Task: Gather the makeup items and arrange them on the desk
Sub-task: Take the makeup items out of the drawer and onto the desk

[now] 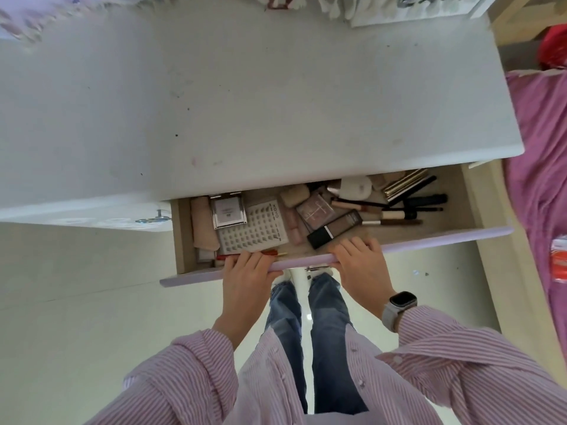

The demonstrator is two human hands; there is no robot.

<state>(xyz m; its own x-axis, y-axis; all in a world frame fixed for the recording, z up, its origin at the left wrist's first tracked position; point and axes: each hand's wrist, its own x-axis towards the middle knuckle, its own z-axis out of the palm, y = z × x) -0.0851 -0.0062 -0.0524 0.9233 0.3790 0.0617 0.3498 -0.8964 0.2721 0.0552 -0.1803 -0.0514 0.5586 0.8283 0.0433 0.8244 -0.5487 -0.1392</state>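
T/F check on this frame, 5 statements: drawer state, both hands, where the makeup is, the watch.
1. The drawer is open. True.
2. Both hands grip the drawer front. True: left hand and right hand curl their fingers over its edge.
3. The makeup items are already laid out on the desk top. False: items such as the lash tray and brushes are in the drawer.
4. The watch is on the left wrist. False: right wrist.
5. The left hand holds a brush. False: it grips only the drawer front.
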